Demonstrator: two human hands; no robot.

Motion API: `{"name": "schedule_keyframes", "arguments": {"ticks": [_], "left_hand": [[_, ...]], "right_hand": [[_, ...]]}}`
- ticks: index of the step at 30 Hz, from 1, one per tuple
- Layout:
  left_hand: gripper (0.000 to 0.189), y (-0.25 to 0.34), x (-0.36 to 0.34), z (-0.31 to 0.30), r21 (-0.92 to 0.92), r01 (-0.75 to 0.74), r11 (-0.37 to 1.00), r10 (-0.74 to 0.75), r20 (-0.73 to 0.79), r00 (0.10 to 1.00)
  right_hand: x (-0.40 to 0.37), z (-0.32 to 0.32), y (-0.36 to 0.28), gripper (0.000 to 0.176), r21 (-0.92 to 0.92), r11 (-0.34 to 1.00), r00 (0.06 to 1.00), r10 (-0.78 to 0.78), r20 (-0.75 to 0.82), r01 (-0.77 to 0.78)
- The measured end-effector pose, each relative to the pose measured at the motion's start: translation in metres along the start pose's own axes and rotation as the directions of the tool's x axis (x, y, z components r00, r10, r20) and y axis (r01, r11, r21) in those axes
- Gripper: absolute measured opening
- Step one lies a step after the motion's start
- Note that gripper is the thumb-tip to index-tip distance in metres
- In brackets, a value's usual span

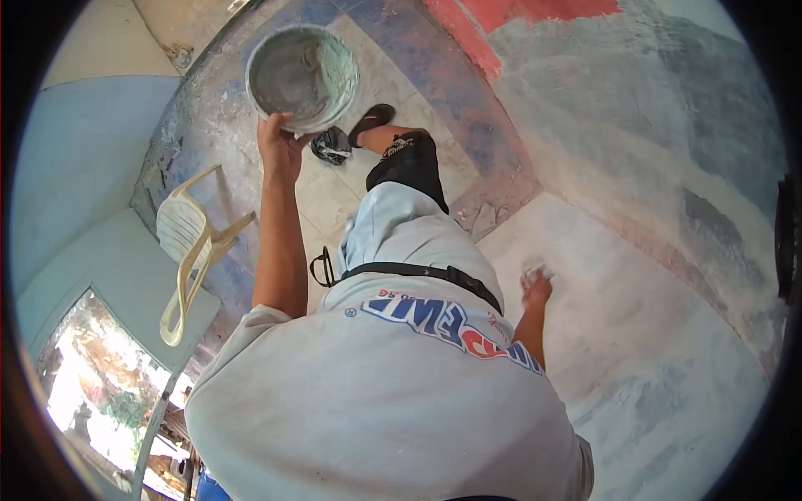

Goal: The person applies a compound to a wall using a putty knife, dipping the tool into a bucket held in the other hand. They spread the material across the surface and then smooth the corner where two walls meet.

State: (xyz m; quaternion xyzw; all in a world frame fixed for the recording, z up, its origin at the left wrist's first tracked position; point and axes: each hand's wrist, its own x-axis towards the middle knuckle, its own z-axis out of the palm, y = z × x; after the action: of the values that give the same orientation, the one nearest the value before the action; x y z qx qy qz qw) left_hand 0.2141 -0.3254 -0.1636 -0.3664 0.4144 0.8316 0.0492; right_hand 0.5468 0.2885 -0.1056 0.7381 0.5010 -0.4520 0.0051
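Observation:
My left hand [281,150] grips the lower rim of a round bucket [349,82], thumb over the edge and fingers beneath. Grey paste-like material [288,79] coats the bucket's inside, with a paler smear on its right wall. On the right, my right hand [536,288] is close to or against the whitish, patchy wall [601,309]. Its fingers are curled and whitened, around something pale and small that I cannot make out.
A cream plastic chair [185,225] stands on the left. A dark crumpled bag [332,146] lies on the tiled floor [322,196] near my sandalled foot [372,123]. Bright daylight comes through an opening [104,384] at lower left. Red paint [535,10] marks the upper wall.

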Motion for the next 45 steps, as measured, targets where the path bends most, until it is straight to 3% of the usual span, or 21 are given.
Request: {"name": "schedule_keyframes", "arguments": {"ticks": [2, 5, 7, 8, 10, 11, 13, 16, 17, 19, 21, 22, 23, 24, 26, 30, 33, 36, 38, 41, 45], "left_hand": [[0.046, 0.013, 0.011, 0.002, -0.009, 0.035, 0.999, -0.035, -0.002, 0.999], [0.038, 0.013, 0.021, 0.006, 0.011, 0.07, 0.998, -0.069, -0.059, 0.996], [0.025, 0.007, 0.071, -0.011, 0.075, 0.119, 0.99, -0.124, 0.071, 0.99], [0.025, 0.034, 0.069, 0.041, 0.09, 0.108, 0.99, -0.122, 0.161, 0.979], [0.027, 0.057, 0.11, 0.088, 0.12, 0.144, 0.982, -0.176, 0.322, 0.93], [0.037, 0.072, 0.154, 0.101, 0.273, 0.177, 0.946, -0.289, 0.461, 0.839], [0.055, 0.112, 0.189, 0.173, 0.286, 0.21, 0.935, -0.315, 0.392, 0.864], [0.05, 0.173, 0.306, 0.236, 0.348, 0.302, 0.888, -0.454, 0.546, 0.705], [0.048, 0.171, 0.231, 0.24, 0.373, 0.325, 0.869, -0.493, 0.595, 0.635], [0.043, 0.201, 0.234, 0.303, 0.485, 0.293, 0.824, -0.554, 0.579, 0.598], [0.041, 0.208, 0.179, 0.307, 0.569, 0.239, 0.787, -0.601, 0.621, 0.503], [0.043, 0.232, 0.212, 0.318, 0.607, 0.21, 0.766, -0.621, 0.617, 0.483], [0.044, 0.285, 0.324, 0.338, 0.643, 0.19, 0.742, -0.644, 0.604, 0.47], [0.043, 0.265, 0.239, 0.366, 0.728, 0.047, 0.683, -0.627, 0.553, 0.55], [0.043, 0.111, 0.029, 0.342, 0.678, 0.076, 0.731, -0.629, 0.627, 0.46], [0.058, 0.098, 0.028, 0.357, 0.68, 0.132, 0.721, -0.67, 0.636, 0.382], [0.059, 0.097, 0.033, 0.362, 0.697, 0.079, 0.713, -0.664, 0.635, 0.395], [0.062, 0.096, 0.037, 0.367, 0.722, 0.076, 0.688, -0.694, 0.623, 0.36], [0.071, 0.094, 0.035, 0.37, 0.731, 0.039, 0.681, -0.685, 0.617, 0.387], [0.068, 0.089, 0.043, 0.379, 0.706, 0.112, 0.699, -0.704, 0.654, 0.275], [0.078, 0.068, 0.069, 0.381, 0.648, 0.205, 0.734, -0.679, 0.69, 0.25]], "right_hand": [[-0.014, -0.002, 0.02, 0.036, 0.046, 0.995, 0.993, 0.092, -0.078, -0.088], [-0.028, 0.015, 0.052, 0.031, 0.214, 0.966, 0.983, 0.168, -0.079, -0.148], [-0.036, 0.064, 0.058, 0.032, 0.212, 0.97, 0.991, 0.129, -0.048, -0.116], [-0.054, 0.098, 0.052, 0.031, 0.264, 0.962, 0.998, 0.064, 0.015, -0.066], [-0.091, 0.189, 0.022, 0.03, 0.358, 0.934, 0.997, -0.013, 0.077, -0.016], [-0.113, 0.242, 0.004, 0.032, 0.387, 0.922, 0.995, -0.007, 0.095, -0.03], [-0.162, 0.35, -0.049, 0.034, 0.533, 0.844, 0.981, -0.043, 0.189, -0.065], [-0.233, 0.511, -0.139, 0.033, 0.688, 0.724, 0.935, -0.216, 0.281, -0.039], [-0.259, 0.447, -0.126, 0.032, 0.722, 0.692, 0.911, -0.287, 0.296, -0.017], [-0.289, 0.471, -0.184, 0.031, 0.769, 0.638, 0.914, -0.289, 0.285, -0.039], [-0.314, 0.436, -0.172, 0.027, 0.829, 0.558, 0.899, -0.34, 0.275, -0.042], [-0.333, 0.469, -0.196, 0.026, 0.843, 0.536, 0.908, -0.331, 0.256, -0.042], [-0.361, 0.582, -0.255, 0.025, 0.851, 0.523, 0.918, -0.315, 0.242, -0.045], [-0.335, 0.523, -0.258, 0.024, 0.874, 0.46, 0.895, -0.307, 0.322, -0.156], [-0.244, 0.313, -0.172, 0.023, 0.923, 0.365, 0.891, -0.368, 0.268, -0.127], [-0.273, 0.282, -0.204, 0.026, 0.965, 0.259, 0.886, -0.454, 0.094, 0.03], [-0.296, 0.271, -0.231, 0.029, 0.956, 0.249, 0.87, -0.492, -0.009, 0.151], [-0.301, 0.27, -0.243, 0.026, 0.877, 0.434, 0.855, -0.516, 0.055, 0.205], [-0.301, 0.273, -0.255, 0.026, 0.872, 0.44, 0.843, -0.534, 0.063, 0.214], [-0.304, 0.274, -0.268, 0.026, 0.869, 0.449, 0.818, -0.567, 0.098, 0.208], [-0.312, 0.269, -0.286, 0.027, 0.833, 0.499, 0.824, -0.559, 0.096, 0.241]]}}
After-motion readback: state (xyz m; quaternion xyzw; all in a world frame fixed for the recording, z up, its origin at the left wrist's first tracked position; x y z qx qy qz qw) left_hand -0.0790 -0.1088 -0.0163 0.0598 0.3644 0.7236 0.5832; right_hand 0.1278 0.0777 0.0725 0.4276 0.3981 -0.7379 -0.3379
